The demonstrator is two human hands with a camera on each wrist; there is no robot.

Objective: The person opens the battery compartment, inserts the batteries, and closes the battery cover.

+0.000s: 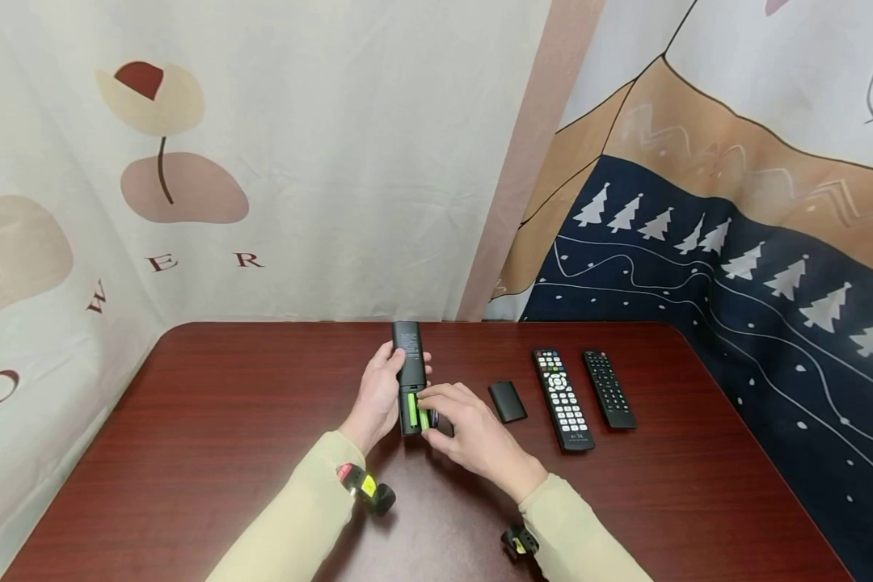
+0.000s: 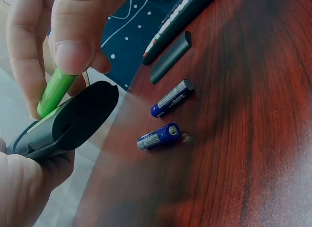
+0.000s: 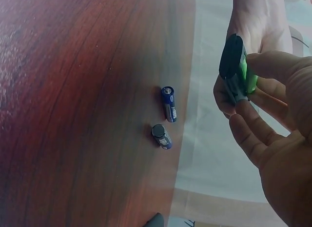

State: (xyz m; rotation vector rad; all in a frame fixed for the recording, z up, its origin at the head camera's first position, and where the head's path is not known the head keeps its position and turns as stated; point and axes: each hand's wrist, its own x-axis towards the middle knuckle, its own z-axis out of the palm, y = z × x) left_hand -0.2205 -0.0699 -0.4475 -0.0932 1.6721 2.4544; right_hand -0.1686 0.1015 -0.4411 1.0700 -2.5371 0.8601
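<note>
My left hand (image 1: pixel 377 396) grips a black remote control (image 1: pixel 409 360), its back facing up and the battery compartment at the near end uncovered. One green battery (image 1: pixel 411 410) lies in the left side of that compartment. Thumb and fingertips of my right hand (image 1: pixel 476 428) pinch a second green battery (image 2: pixel 56 92) at the compartment's right side; in the left wrist view it sits tilted, with one end raised above the remote. Two blue batteries (image 2: pixel 173 97) lie on the table beside the remote, mostly hidden behind my right hand in the head view.
A small black battery cover (image 1: pixel 508 402) lies right of my right hand. Farther right are a long black remote with white buttons (image 1: pixel 562 400) and a smaller black remote (image 1: pixel 609 390). The reddish-brown table (image 1: pixel 225 453) ends at a curtain (image 1: pixel 335 202) behind.
</note>
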